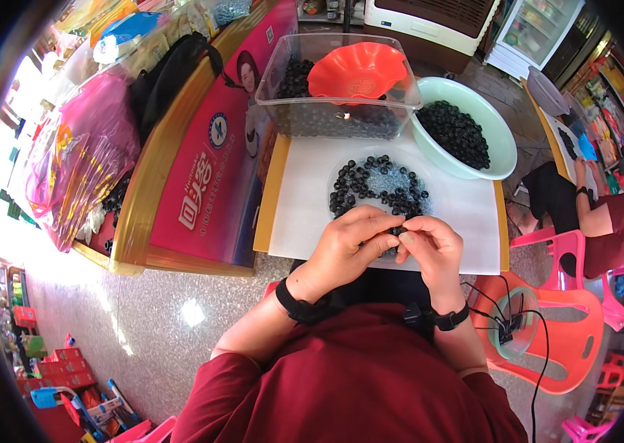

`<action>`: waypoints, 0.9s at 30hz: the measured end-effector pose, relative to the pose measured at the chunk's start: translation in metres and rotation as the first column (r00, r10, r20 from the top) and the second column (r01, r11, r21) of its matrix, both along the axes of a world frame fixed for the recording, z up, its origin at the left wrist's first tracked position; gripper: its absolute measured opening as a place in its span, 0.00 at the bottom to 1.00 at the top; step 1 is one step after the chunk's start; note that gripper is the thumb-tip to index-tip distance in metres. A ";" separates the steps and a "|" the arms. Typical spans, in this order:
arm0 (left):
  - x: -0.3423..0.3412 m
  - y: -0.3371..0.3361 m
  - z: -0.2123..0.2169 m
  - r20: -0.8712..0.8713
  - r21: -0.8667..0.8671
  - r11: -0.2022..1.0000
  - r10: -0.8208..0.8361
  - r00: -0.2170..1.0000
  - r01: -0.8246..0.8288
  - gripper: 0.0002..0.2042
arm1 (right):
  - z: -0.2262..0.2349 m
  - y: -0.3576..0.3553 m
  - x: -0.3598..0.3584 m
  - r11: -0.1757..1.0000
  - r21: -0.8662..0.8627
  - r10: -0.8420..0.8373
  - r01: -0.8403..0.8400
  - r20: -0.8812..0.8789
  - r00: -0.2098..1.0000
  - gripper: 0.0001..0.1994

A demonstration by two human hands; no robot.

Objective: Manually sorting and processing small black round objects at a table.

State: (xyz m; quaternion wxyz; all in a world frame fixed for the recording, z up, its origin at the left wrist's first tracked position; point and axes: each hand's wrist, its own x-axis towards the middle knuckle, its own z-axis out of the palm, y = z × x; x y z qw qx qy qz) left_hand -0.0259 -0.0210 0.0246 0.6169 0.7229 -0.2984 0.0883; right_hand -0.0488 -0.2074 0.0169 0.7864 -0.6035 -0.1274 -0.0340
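Observation:
Over the near edge of the white board (304, 229), my left hand (352, 240) and my right hand (434, 247) meet fingertip to fingertip. Between them they pinch a small black round piece (396, 231), partly covered by the fingers. Just beyond my hands is a shallow clear tray (331, 171). Several glossy black round pieces (343, 199) ring a heap of tiny clear bluish pieces (393, 177) in it. What the black pieces are I cannot make out. I wear a dark band on each wrist.
Behind the tray stands a clear plastic bin (327, 122) of black pieces, with a red scalloped dish (356, 70) in it. A pale green basin (500, 144) holds more. An orange chair (570, 332) carries a cabled device. A pink-panelled counter (194, 177) flanks the left; another person (615, 229) sits right.

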 end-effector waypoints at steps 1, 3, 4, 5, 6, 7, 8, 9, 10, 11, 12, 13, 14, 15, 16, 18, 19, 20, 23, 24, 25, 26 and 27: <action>0.000 0.000 -0.001 -0.020 -0.016 1.000 -0.002 1.000 0.002 0.14 | 0.002 0.000 -0.001 1.000 0.000 0.001 -0.001 0.000 1.000 0.09; -0.002 -0.001 -0.002 -0.040 -0.031 0.999 -0.005 0.999 0.004 0.13 | 0.006 -0.001 -0.002 1.000 -0.022 0.007 -0.007 0.011 1.000 0.09; -0.003 -0.001 -0.002 -0.085 -0.058 0.998 -0.016 0.996 0.011 0.13 | 0.006 -0.002 -0.002 1.000 -0.021 0.007 -0.007 0.011 1.000 0.09; -0.003 -0.001 -0.001 -0.130 -0.085 0.996 -0.029 0.991 0.018 0.13 | 0.006 -0.002 -0.003 0.999 -0.043 0.007 -0.006 0.028 1.000 0.09; -0.003 -0.001 -0.002 -0.130 -0.085 0.996 -0.029 0.991 0.018 0.13 | 0.006 -0.003 -0.003 0.998 -0.065 0.006 -0.003 0.044 0.999 0.09; -0.003 -0.001 -0.002 -0.122 -0.078 0.997 -0.029 0.992 0.020 0.13 | 0.007 -0.003 -0.004 0.998 -0.065 0.005 -0.002 0.044 0.999 0.09; -0.002 -0.001 -0.003 -0.113 -0.071 0.997 -0.029 0.993 0.021 0.13 | 0.008 -0.003 -0.004 0.996 -0.086 -0.002 0.009 0.076 0.997 0.09; -0.002 -0.001 -0.002 -0.113 -0.070 0.997 -0.029 0.993 0.021 0.13 | 0.009 -0.003 -0.004 0.994 -0.105 -0.008 0.020 0.108 0.994 0.08; -0.002 0.000 -0.001 -0.081 -0.064 0.998 -0.033 0.996 0.028 0.13 | 0.010 -0.003 -0.005 0.994 -0.104 -0.008 0.020 0.108 0.994 0.08; -0.001 0.000 0.000 -0.048 -0.058 0.998 -0.038 0.998 0.036 0.13 | 0.013 -0.003 -0.006 0.988 -0.149 -0.024 0.044 0.138 0.990 0.08; 0.000 0.001 0.002 -0.048 -0.058 0.998 -0.039 0.998 0.037 0.13 | 0.015 -0.003 -0.006 0.978 -0.195 -0.038 0.071 0.169 0.985 0.08; 0.001 0.003 0.005 0.018 -0.017 0.999 -0.048 0.999 0.048 0.14 | 0.017 -0.004 -0.007 0.978 -0.195 -0.039 0.072 0.169 0.985 0.08; 0.002 0.004 0.007 0.083 0.024 0.998 -0.059 0.995 0.057 0.14 | 0.018 -0.004 -0.008 0.975 -0.208 -0.046 0.079 0.160 0.986 0.07; 0.002 0.004 0.007 0.082 0.024 0.998 -0.058 0.995 0.056 0.14 | 0.020 -0.004 -0.009 0.972 -0.220 -0.051 0.084 0.151 0.987 0.07; 0.002 0.005 0.008 0.095 0.039 0.997 -0.072 0.993 0.068 0.14 | 0.022 -0.004 -0.009 0.972 -0.220 -0.051 0.084 0.151 0.987 0.07; 0.002 0.007 0.008 0.106 0.054 0.995 -0.086 0.991 0.080 0.14 | 0.026 -0.006 -0.009 0.962 -0.263 -0.026 0.070 0.167 0.986 0.07; 0.002 0.007 0.007 0.106 0.052 0.994 -0.103 0.989 0.098 0.14 | 0.027 -0.006 -0.010 0.962 -0.263 -0.026 0.069 0.166 0.986 0.07; 0.002 0.008 0.007 0.107 0.050 0.992 -0.119 0.987 0.115 0.14 | 0.028 -0.007 -0.010 0.963 -0.264 -0.009 0.047 0.143 0.990 0.07; 0.003 0.010 0.010 0.123 0.063 0.989 -0.139 0.983 0.132 0.14 | 0.031 -0.009 -0.012 0.965 -0.263 0.016 0.008 0.091 0.996 0.07; 0.003 0.010 0.010 0.123 0.063 0.989 -0.140 0.983 0.133 0.14 | 0.032 -0.010 -0.012 0.965 -0.261 0.028 -0.010 0.064 0.998 0.07; 0.003 0.010 0.010 0.130 0.066 0.988 -0.145 0.981 0.138 0.14 | 0.033 -0.010 -0.013 0.965 -0.260 0.027 -0.009 0.064 0.998 0.07; 0.003 0.010 0.010 0.137 0.069 0.987 -0.151 0.979 0.142 0.14 | 0.035 -0.010 -0.014 0.969 -0.248 0.030 -0.016 0.053 0.998 0.07; 0.003 0.010 0.011 0.137 0.070 0.987 -0.150 0.979 0.141 0.14 | 0.036 -0.009 -0.014 0.971 -0.236 0.035 -0.024 0.042 0.999 0.07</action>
